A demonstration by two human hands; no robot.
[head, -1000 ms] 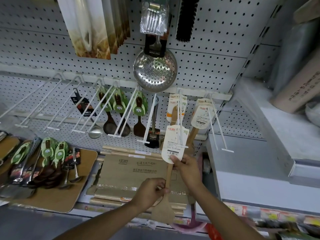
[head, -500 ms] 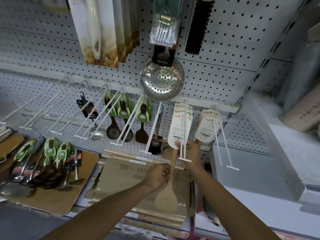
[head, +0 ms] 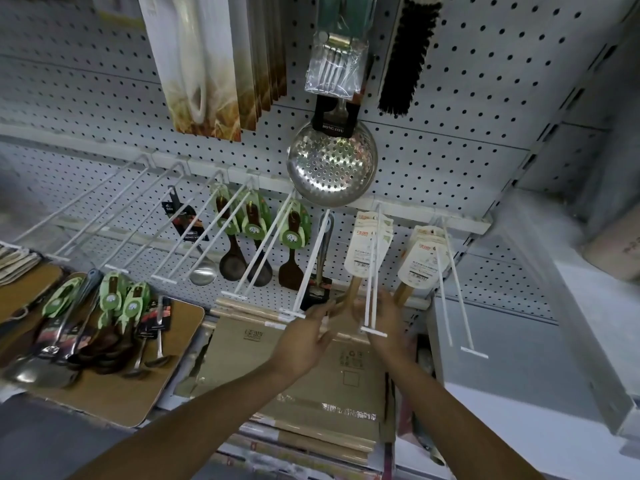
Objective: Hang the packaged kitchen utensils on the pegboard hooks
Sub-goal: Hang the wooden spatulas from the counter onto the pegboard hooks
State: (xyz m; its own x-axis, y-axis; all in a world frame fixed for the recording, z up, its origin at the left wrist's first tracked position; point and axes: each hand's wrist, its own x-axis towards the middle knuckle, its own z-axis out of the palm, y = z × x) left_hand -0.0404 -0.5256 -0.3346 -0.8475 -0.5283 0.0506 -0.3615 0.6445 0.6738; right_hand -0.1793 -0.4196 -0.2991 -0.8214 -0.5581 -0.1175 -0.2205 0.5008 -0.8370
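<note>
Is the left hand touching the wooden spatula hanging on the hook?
Cannot tell. In the head view the left hand is open and motion-blurred just below the wooden spatula; no clear contact or gap shows.

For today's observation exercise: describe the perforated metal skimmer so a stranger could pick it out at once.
Start at the white pegboard and find the black brush hanging near the top. Just left and below hangs the skimmer, a round shiny steel bowl full of holes, unlike the dark wooden spoons beneath it.

Only thing I'm really reading is "HONG JAYU" on the black card (head: 333, 125) hanging above the perforated skimmer (head: 331, 164); everything else is showing up too blurry.
</note>
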